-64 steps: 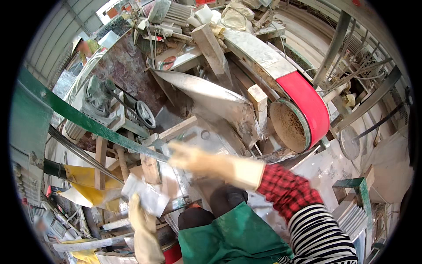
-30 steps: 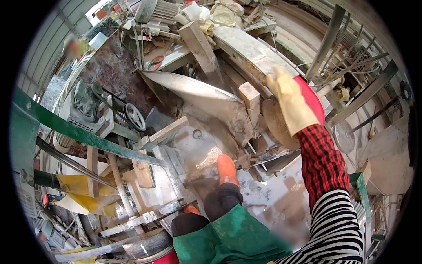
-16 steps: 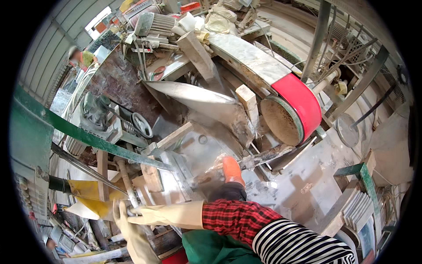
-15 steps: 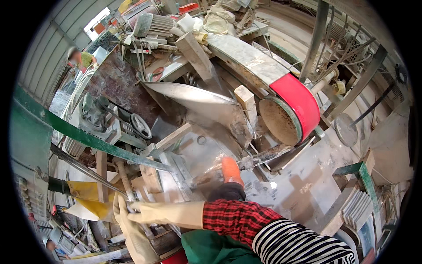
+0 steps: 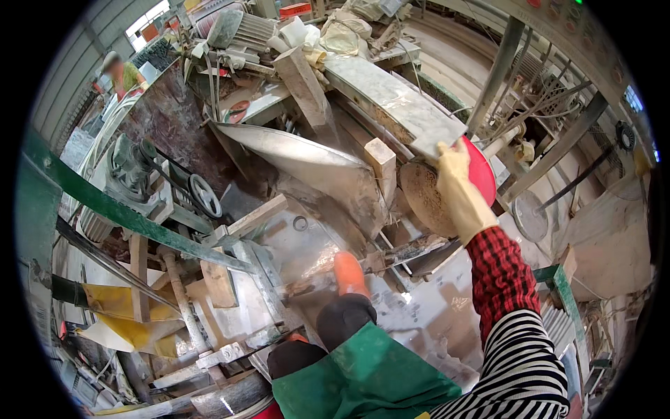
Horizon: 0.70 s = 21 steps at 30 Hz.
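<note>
My right hand (image 5: 463,199), in a cream rubber glove, reaches forward to the near end of a pale marbled stone slab (image 5: 391,94). Its fingers are bent at the slab's end corner; the thumb is hard to make out. The slab lies on a conveyor whose red belt (image 5: 483,167) curves down round the end roller (image 5: 429,199), just beside and behind the glove. My left hand is out of view.
A wooden post (image 5: 382,166) and a bent metal sheet (image 5: 300,157) stand left of the roller. A green rail (image 5: 139,216) crosses at left, near a motor with a pulley wheel (image 5: 204,195). Another person (image 5: 124,75) is far left. My orange boot (image 5: 349,272) is on wet floor.
My right hand has swung from the lower left, beside the other glove, up to the slab's end. The left glove has left view. The slab's end covers more of the red belt.
</note>
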Each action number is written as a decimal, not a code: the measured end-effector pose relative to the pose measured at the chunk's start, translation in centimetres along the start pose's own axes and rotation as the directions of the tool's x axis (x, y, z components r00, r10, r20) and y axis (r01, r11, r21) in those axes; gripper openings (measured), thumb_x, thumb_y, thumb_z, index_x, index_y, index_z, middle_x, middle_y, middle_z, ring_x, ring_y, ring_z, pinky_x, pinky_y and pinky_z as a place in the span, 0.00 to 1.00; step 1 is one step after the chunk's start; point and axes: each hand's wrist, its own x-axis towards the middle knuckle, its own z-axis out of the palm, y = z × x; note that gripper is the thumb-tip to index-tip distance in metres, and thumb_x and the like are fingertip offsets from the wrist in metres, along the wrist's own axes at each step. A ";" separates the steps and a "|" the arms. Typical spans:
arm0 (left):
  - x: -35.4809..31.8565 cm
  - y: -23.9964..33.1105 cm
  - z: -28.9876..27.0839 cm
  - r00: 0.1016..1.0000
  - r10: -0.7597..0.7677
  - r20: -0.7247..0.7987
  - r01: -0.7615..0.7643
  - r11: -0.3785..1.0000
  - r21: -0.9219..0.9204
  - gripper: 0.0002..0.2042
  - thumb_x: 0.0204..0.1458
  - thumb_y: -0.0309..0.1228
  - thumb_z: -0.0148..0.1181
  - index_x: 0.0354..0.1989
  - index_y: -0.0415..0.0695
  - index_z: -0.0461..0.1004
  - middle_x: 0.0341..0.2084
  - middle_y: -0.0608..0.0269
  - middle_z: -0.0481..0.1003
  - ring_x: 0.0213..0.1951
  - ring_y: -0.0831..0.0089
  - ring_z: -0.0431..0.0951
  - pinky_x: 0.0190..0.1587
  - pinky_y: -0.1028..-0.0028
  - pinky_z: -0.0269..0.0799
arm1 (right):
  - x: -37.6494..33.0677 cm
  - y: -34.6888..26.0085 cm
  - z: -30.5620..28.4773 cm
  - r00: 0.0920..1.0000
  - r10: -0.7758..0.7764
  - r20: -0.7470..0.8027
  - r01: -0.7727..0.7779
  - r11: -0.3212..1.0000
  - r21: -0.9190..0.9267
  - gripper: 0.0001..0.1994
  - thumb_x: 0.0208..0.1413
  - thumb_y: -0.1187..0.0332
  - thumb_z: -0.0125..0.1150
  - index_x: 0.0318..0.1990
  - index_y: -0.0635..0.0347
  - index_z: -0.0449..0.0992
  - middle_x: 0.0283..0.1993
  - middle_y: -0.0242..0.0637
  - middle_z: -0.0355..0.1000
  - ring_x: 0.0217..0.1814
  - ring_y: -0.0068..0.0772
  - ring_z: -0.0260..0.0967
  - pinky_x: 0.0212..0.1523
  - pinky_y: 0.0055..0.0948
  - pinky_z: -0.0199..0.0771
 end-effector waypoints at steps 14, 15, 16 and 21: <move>-6.8 -6.5 5.9 0.971 -0.239 0.029 0.233 0.963 0.140 0.26 0.63 0.48 0.53 0.60 0.38 0.70 0.60 0.38 0.68 0.63 0.42 0.65 0.66 0.49 0.60 | 8.2 4.2 -1.4 0.959 -0.090 0.270 0.279 0.475 -0.834 0.17 0.53 0.60 0.67 0.47 0.60 0.79 0.43 0.53 0.78 0.54 0.59 0.72 0.54 0.42 0.75; -6.7 -6.5 6.0 0.969 -0.244 0.031 0.237 0.962 0.136 0.26 0.63 0.48 0.53 0.60 0.38 0.70 0.60 0.38 0.68 0.63 0.42 0.65 0.66 0.49 0.60 | 9.8 5.4 -1.5 0.987 0.053 0.152 0.051 0.793 -0.607 0.17 0.55 0.60 0.64 0.47 0.63 0.77 0.42 0.53 0.79 0.49 0.53 0.75 0.51 0.40 0.76; -6.6 -6.2 5.8 0.968 -0.248 0.037 0.242 0.962 0.126 0.27 0.63 0.48 0.53 0.60 0.38 0.70 0.60 0.39 0.68 0.63 0.43 0.65 0.66 0.50 0.60 | 7.7 1.7 -1.4 0.963 0.192 0.188 -0.033 0.778 -0.627 0.19 0.57 0.60 0.61 0.50 0.64 0.74 0.38 0.51 0.80 0.43 0.49 0.77 0.45 0.37 0.78; -5.3 -4.9 6.3 0.970 -0.235 0.066 0.232 0.971 0.058 0.27 0.63 0.47 0.54 0.61 0.38 0.69 0.60 0.40 0.68 0.62 0.45 0.66 0.66 0.51 0.60 | 12.1 4.9 -2.8 0.839 0.176 0.514 0.527 -0.033 -0.849 0.21 0.61 0.56 0.55 0.54 0.63 0.70 0.39 0.51 0.80 0.41 0.46 0.80 0.42 0.39 0.79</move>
